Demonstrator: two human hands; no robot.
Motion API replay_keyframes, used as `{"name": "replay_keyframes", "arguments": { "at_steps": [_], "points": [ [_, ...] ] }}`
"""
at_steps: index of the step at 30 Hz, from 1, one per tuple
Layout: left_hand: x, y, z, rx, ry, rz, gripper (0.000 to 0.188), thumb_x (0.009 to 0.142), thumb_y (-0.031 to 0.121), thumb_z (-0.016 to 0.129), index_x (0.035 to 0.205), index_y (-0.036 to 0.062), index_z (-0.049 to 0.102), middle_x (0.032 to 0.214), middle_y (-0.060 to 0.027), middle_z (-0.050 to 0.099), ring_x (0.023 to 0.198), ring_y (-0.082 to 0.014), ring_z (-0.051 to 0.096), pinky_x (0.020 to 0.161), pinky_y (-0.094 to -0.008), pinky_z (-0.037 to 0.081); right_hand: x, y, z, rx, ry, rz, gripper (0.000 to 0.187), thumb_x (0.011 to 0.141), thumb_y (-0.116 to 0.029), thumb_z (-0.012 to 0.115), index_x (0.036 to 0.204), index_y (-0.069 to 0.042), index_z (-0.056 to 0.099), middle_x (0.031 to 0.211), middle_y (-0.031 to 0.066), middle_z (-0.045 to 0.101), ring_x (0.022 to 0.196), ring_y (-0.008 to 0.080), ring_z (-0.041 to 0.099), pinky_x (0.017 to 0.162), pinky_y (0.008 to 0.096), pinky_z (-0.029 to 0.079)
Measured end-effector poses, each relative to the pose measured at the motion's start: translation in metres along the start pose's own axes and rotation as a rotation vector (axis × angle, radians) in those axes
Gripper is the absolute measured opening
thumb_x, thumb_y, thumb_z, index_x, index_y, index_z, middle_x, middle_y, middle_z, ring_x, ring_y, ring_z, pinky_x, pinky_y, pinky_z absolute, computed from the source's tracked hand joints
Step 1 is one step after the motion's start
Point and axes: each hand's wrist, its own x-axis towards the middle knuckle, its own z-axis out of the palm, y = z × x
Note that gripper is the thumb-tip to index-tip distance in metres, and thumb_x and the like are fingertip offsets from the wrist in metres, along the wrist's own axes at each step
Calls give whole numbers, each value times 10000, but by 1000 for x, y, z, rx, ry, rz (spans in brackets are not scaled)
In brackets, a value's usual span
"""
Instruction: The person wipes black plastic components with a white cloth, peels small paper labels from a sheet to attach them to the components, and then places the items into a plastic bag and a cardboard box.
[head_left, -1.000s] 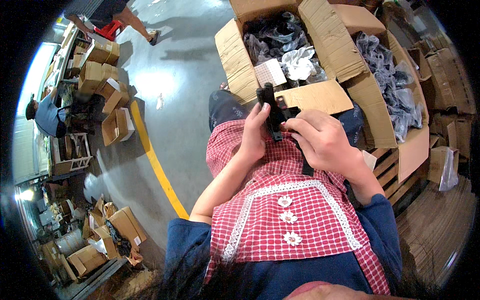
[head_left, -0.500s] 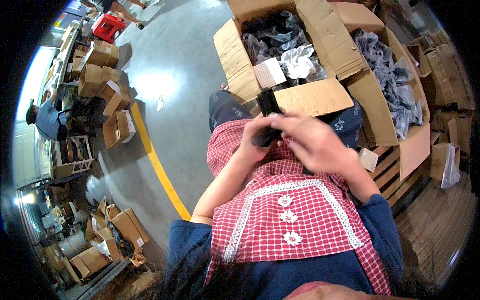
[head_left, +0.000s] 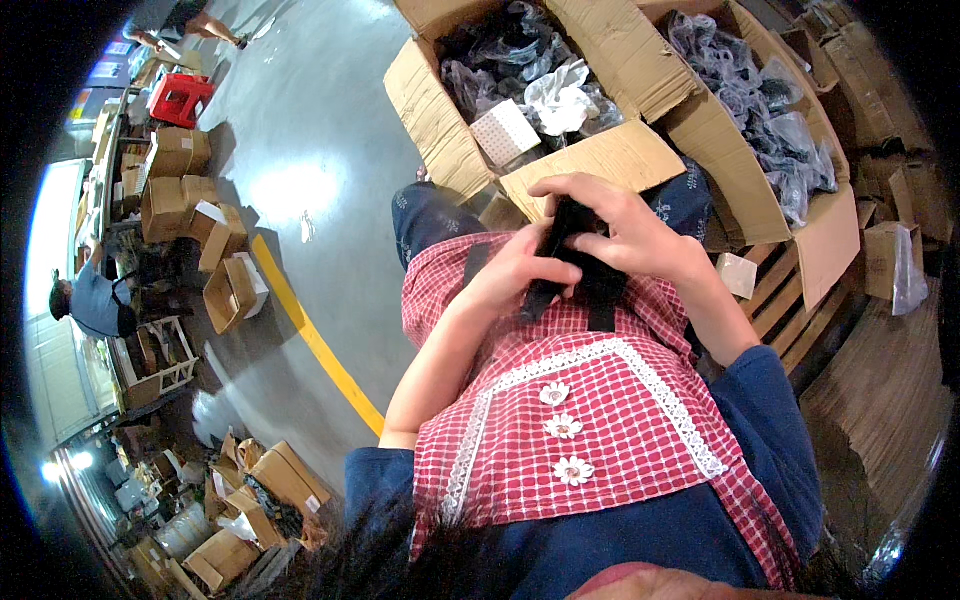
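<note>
Over my lap both hands hold a dark black item, partly hidden by the fingers, so its exact kind cannot be made out. One narrow black length of it slants down past my left hand, whose thumb and fingers close on it. A wider black part sits under my right hand, with its fingers curled over the top and thumb pressed in. Just beyond the hands stands an open cardboard box, filled with black pieces in clear plastic bags. A small white patterned box and crumpled white plastic lie in it.
To the right, a second open carton holds more bagged black pieces, above a wooden pallet. Cartons and a red stool line the left, past a yellow floor line. Two other people are at the far left.
My right hand has gone from across the left hand to the item's upper right, fingers now curled over it. The black item has turned and spread. The view has shifted slightly.
</note>
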Motion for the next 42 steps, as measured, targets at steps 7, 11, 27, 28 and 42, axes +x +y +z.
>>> {"name": "replay_keyframes", "arguments": {
  "at_steps": [7,11,27,28,42],
  "points": [
    [1,7,-6,-352,-43,210,783,1012,574,415,1536,12,267,1229,-232,589,968,-329,677,770,-388,566,-17,24,-11,371,355,333,493,769,-5,718,1240,-62,584,1103,71,662,1022,187,634,923,329,509],
    [16,2,2,-120,42,325,645,1036,361,489,1532,26,249,1041,-191,653,831,-266,698,631,-325,565,-26,22,-13,443,437,470,479,807,16,726,1256,-57,576,1075,29,624,992,112,610,869,260,523],
    [58,-35,39,746,239,254,336,1009,183,507,1222,-75,527,882,-163,649,777,-265,641,728,-391,505,-47,21,-21,36,891,325,304,724,14,706,1000,-20,582,995,117,587,961,263,596,847,336,477],
    [56,-32,41,650,209,173,346,1002,175,522,1241,-75,514,882,-133,638,770,-216,619,717,-362,501,-51,28,-23,54,927,339,304,716,10,709,991,-22,584,980,116,591,948,262,604,832,336,485],
    [127,39,21,627,29,-5,316,1015,170,572,1241,-50,595,812,-73,669,758,-157,690,670,-278,558,-79,92,-46,1239,1077,626,263,797,62,595,1045,-13,557,980,110,614,733,243,685,666,355,623]
  ]
}}
